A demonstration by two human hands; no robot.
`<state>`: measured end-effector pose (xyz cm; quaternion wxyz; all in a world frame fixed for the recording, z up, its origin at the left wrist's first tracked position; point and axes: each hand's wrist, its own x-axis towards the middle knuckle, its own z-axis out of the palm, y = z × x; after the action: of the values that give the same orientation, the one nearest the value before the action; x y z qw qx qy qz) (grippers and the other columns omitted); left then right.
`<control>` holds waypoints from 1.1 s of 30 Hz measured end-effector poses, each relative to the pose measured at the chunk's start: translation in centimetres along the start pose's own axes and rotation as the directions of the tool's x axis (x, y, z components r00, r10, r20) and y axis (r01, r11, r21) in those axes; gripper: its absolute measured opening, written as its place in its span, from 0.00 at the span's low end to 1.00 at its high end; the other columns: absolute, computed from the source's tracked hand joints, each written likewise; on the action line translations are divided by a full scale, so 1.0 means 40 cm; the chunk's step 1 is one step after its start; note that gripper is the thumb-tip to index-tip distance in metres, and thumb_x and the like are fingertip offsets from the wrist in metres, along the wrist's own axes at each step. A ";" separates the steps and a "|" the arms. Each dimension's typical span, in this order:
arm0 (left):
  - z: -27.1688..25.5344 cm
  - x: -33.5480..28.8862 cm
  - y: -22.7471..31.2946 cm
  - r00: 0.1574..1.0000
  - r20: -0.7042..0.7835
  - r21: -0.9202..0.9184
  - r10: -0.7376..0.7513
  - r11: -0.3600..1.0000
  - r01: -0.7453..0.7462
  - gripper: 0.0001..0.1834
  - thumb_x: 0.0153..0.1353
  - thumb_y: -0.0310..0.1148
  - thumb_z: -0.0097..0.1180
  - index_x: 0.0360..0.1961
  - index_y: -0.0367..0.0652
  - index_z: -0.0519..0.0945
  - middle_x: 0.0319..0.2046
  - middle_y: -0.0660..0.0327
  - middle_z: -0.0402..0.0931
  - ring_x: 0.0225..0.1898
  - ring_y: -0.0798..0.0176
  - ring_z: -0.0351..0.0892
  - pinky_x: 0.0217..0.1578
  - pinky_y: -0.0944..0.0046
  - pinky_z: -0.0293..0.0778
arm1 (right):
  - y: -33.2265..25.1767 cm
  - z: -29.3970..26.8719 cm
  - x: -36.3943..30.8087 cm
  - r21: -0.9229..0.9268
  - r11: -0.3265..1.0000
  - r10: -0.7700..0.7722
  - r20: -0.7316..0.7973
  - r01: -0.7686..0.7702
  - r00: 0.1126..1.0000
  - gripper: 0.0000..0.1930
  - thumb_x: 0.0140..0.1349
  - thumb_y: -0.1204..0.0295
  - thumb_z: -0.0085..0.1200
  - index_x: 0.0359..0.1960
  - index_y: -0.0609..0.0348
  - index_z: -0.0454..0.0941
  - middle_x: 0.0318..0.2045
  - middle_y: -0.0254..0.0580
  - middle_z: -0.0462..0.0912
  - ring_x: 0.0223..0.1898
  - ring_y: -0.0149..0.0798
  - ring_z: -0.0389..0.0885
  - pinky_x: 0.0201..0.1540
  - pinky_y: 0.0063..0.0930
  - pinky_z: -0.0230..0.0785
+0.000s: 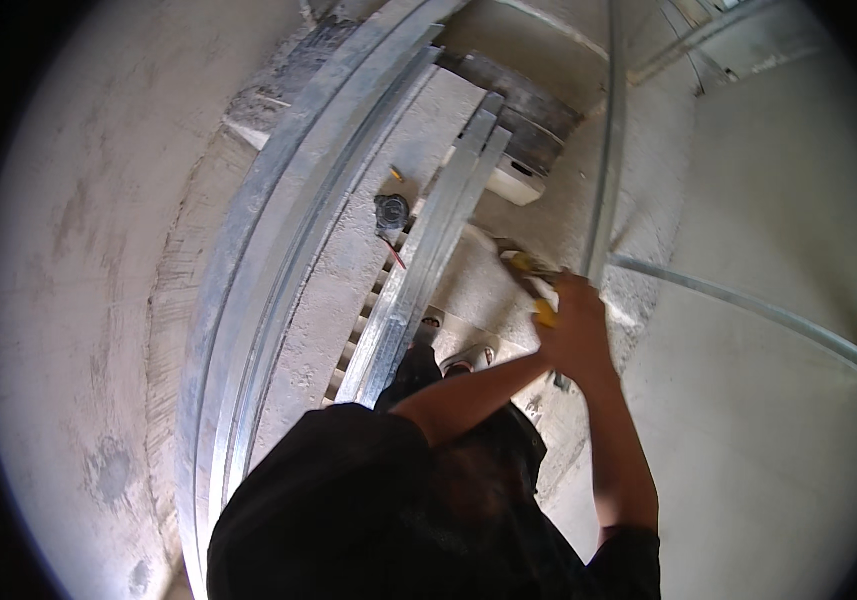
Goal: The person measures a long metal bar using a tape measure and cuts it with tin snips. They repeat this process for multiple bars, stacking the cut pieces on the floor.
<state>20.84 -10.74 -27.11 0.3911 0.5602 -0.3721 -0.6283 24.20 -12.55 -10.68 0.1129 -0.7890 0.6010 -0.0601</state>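
My right hand (581,312) is closed at the right of the middle, against a yellow-and-dark hand tool (526,264). Motion smears the tool, so its exact kind is unclear. My left forearm (479,400) crosses from the left to the same spot. There my left hand (555,345) overlaps the right one, with its fingers hidden. A long metal channel (607,160) runs from the top edge down to my hands, and a short bit of metal shows just below them.
Several metal channels (424,250) lie lengthwise left of my feet, over a slatted support. On a pale dusty board (334,270) rest a black tape measure (391,212), a small yellow item (397,174) and a red one (395,254). Another metal strip (749,307) crosses the right wall.
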 end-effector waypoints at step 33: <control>-0.400 0.230 -0.280 0.881 0.465 0.527 -0.092 0.828 -0.192 0.28 0.63 0.57 0.54 0.44 0.40 0.70 0.39 0.55 0.70 0.44 0.54 0.69 0.44 0.51 0.67 | 0.266 0.316 -0.544 0.197 0.638 0.758 0.010 -0.745 0.652 0.23 0.55 0.73 0.56 0.52 0.58 0.65 0.48 0.59 0.75 0.47 0.64 0.78 0.49 0.55 0.71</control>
<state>35.30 -14.91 -42.58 0.1245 0.4696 -0.6378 -0.5977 11.30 7.03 -24.69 0.1774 -0.4511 0.8698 -0.0919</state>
